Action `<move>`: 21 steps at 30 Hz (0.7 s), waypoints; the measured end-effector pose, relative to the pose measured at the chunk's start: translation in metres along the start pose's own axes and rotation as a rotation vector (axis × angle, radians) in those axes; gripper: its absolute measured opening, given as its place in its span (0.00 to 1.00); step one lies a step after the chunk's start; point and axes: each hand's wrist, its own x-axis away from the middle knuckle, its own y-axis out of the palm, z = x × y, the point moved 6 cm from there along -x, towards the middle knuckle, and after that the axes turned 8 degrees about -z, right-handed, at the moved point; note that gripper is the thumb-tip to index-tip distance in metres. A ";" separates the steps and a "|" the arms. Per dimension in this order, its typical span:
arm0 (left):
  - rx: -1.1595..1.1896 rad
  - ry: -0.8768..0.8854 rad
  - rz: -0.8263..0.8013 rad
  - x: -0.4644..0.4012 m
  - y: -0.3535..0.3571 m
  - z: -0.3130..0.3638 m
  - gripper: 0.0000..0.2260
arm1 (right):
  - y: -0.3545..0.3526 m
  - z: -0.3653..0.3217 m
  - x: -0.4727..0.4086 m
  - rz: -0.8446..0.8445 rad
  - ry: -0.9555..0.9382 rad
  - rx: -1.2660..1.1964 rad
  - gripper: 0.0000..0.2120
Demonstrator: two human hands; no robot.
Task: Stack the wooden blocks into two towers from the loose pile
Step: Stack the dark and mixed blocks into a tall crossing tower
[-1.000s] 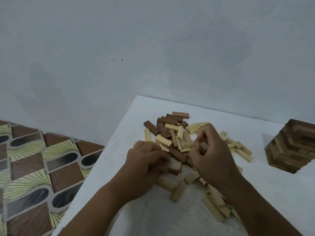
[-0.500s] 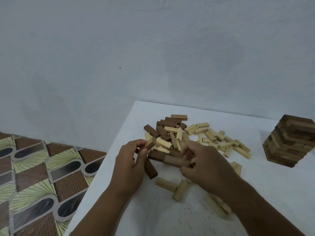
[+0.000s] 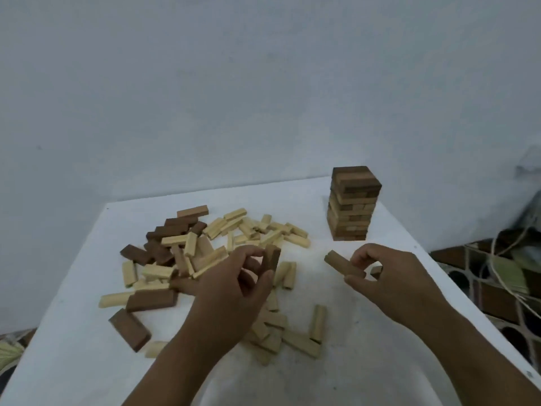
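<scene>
1. Your left hand (image 3: 234, 291) sits raised over the near middle of the table (image 3: 380, 361), fingers curled, thumb and fingertips pinching a dark block (image 3: 271, 259) held upright.
2. Your right hand (image 3: 392, 282) is to its right, apart from it, pinching a brown block (image 3: 342, 264) between thumb and fingers; that block lies roughly level, its free end pointing left toward the other hand.
3. Far left: floor tiles (image 3: 11, 347) show past the table edge.
4. Left on the table: two dark blocks lie flat near the front, one (image 3: 130, 329) angled, one (image 3: 152, 300) behind it, with pale blocks just beside them.
5. Left of centre: the pile (image 3: 205, 244), dark blocks bunched at its back left, pale ones spreading right, many overlapping.
6. Near centre, under and in front of your left hand: a smaller scatter of pale blocks (image 3: 292, 338), one (image 3: 317, 323) lying lengthwise toward you.
7. Right rear: one tower (image 3: 352, 203) stands upright, well apart from the pile, in crossed layers of mixed dark and pale wood, dark on top.
8. Far right, off the table: cords (image 3: 503, 273) and clutter, too blurred to tell.
</scene>
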 end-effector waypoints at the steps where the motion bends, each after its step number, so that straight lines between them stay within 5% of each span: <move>1: 0.027 -0.001 -0.047 -0.008 0.015 0.008 0.12 | -0.002 0.011 0.003 -0.006 0.024 0.033 0.09; 8: -0.083 0.036 -0.256 -0.038 0.095 0.050 0.08 | -0.011 0.044 0.010 -0.038 0.021 -0.136 0.17; 12: -0.253 -0.007 -0.277 -0.046 0.114 0.048 0.09 | -0.020 0.045 0.005 -0.017 -0.066 -0.024 0.20; 21: -0.330 0.055 -0.365 -0.052 0.119 0.043 0.12 | 0.001 0.072 -0.014 0.006 -0.250 0.035 0.12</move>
